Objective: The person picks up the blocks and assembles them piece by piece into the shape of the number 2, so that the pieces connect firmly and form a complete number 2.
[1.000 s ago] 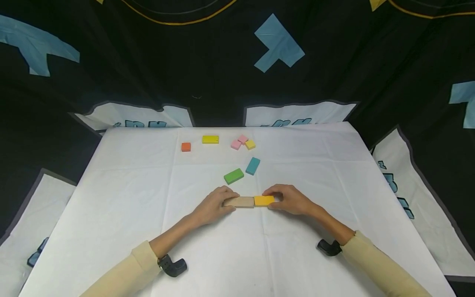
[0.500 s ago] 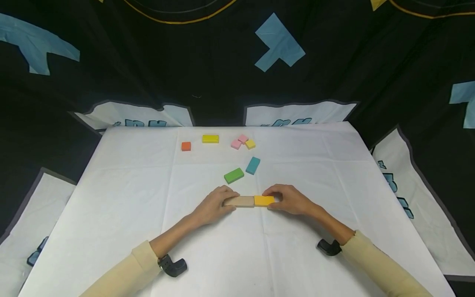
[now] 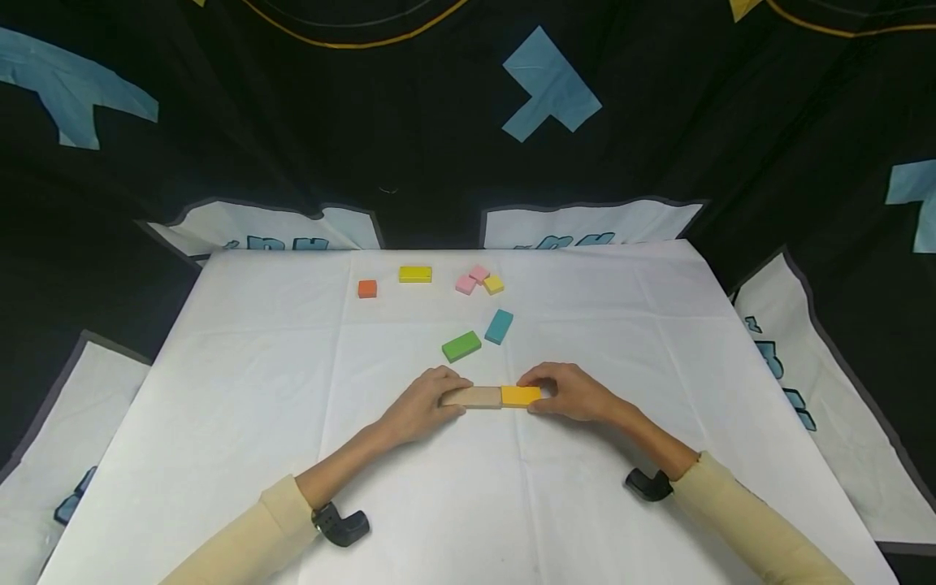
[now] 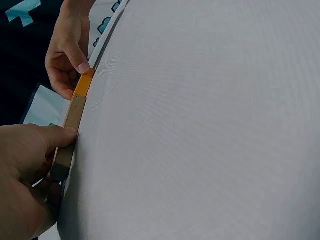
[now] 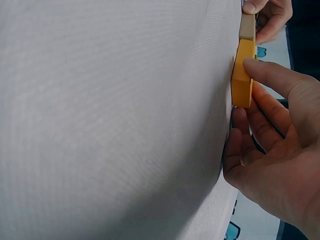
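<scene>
My left hand [image 3: 420,406] grips the left part of a plain wooden block [image 3: 478,397] lying on the white cloth, thumb on the near side and fingers on the far side. At its right end an orange-yellow block [image 3: 517,396] lies end to end with it, in one line. The right hand [image 3: 574,393] pinches that block between thumb and fingers. In the left wrist view the wooden block [image 4: 74,117] meets the orange-yellow block [image 4: 83,84] at the joint. The right wrist view shows the thumb on the near face of the orange-yellow block [image 5: 242,75].
Beyond the hands lie a green block [image 3: 461,346] and a teal block [image 3: 499,327]. Farther back are an orange block [image 3: 367,289], a yellow block [image 3: 415,275], two pink blocks [image 3: 465,284] and a small yellow block [image 3: 493,284]. White cloth [image 3: 607,520] covers the table.
</scene>
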